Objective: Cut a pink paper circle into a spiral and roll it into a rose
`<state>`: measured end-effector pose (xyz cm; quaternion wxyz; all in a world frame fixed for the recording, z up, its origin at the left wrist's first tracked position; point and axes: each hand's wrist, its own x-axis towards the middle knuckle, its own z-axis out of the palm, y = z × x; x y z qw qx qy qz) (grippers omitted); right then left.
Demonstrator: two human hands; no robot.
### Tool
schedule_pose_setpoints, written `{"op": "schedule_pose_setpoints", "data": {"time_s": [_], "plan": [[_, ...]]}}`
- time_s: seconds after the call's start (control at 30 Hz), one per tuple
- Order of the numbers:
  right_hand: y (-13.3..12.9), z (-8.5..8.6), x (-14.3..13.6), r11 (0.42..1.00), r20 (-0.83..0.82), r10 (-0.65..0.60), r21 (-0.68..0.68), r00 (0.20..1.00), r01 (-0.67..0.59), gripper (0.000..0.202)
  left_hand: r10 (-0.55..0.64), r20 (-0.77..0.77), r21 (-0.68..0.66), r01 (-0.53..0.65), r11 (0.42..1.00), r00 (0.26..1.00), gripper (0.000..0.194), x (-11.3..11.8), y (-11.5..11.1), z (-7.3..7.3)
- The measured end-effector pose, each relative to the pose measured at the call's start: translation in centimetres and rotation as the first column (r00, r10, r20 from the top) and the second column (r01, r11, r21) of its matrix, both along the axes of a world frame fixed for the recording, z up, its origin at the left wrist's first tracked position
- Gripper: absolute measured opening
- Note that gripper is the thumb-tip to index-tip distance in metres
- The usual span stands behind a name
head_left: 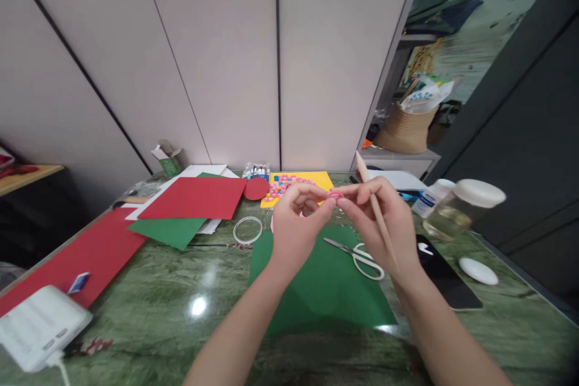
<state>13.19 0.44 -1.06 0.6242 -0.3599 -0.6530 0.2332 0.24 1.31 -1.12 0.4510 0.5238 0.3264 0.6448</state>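
Note:
Over a green sheet (312, 289), my left hand (298, 220) and my right hand (384, 223) meet at the fingertips. Between them they pinch a small pink piece (335, 196); its exact shape is too small to tell. A long pale wooden stick (379, 217), pointed at its upper end, also rests in my right hand. White-handled scissors (368, 262) lie on the green sheet between my forearms. Behind my left hand, pink and coloured beads (284, 184) are spread on a yellow sheet (322, 178).
Red paper (194, 198) overlaps green and white sheets at the left. A tape roll (247, 230) lies nearer the middle. At the right are a black phone (447, 274), a white oval object (478, 271) and a lidded jar (452, 214). A white device (40, 325) sits front left.

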Motion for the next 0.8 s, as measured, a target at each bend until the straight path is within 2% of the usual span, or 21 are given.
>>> {"op": "schedule_pose_setpoints", "data": {"time_s": [0.17,0.37,0.6,0.8], "plan": [[0.4,0.2,0.3,0.995,-0.021,0.072,-0.063,0.997,-0.073,0.021,-0.129,0.096,-0.065,0.135,0.989,0.987,0.02,-0.3,0.8,-0.4],[0.7,0.6,1.0,0.963,-0.083,0.213,-0.149,0.973,-0.224,0.019,-0.25,0.101,-0.07,0.257,0.964,0.963,0.013,-0.8,1.0,-0.4],[0.8,0.7,1.1,0.974,-0.087,0.184,-0.116,0.979,-0.193,0.022,-0.261,0.047,-0.049,0.263,0.964,0.964,0.012,-0.8,0.6,-0.1],[0.6,0.9,0.9,0.976,-0.052,0.182,-0.11,0.982,-0.187,0.022,-0.247,0.108,-0.104,0.258,0.96,0.963,0.029,-1.0,0.7,0.1]]}}
